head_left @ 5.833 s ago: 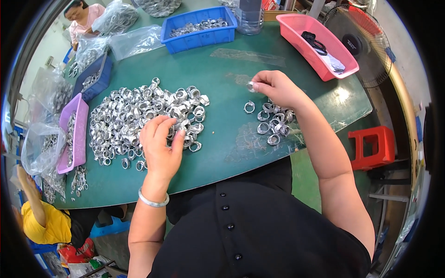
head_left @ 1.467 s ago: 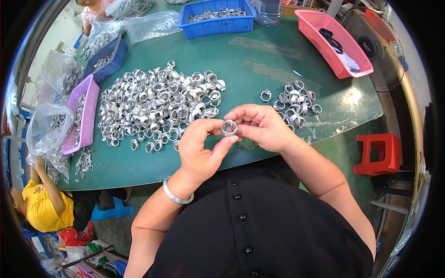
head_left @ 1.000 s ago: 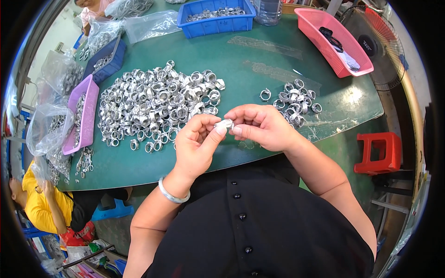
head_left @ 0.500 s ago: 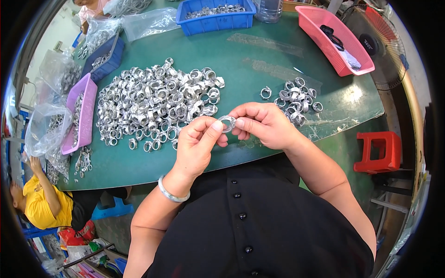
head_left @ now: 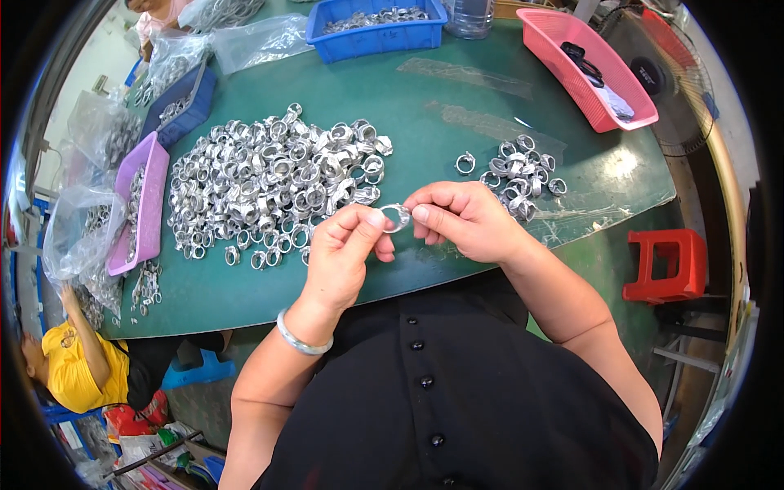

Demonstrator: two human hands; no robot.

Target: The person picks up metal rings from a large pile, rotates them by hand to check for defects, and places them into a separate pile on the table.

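Note:
A silvery metal ring [head_left: 395, 229] is held up above the front edge of the green table. The thumb and fingers of my left hand [head_left: 341, 249] pinch its left side. My right hand [head_left: 461, 219] is closed at the ring's right edge, thumb against the fingers. Behind my left hand spreads a large heap of similar metal rings [head_left: 261, 175]. Beyond my right hand lies a smaller group of rings [head_left: 519, 170], with one single ring [head_left: 465, 163] just left of it.
Around the table [head_left: 367, 90] are a blue tray [head_left: 376, 43] of metal parts, a pink basket [head_left: 559, 61], a purple basket [head_left: 148, 216] and plastic bags [head_left: 82, 229]. A red stool [head_left: 665, 265] stands at right. A co-worker in yellow [head_left: 77, 367] sits at left.
The ring has turned slightly between my fingers and shifted a little left. The co-worker's arm at left has moved slightly. The heaps look the same.

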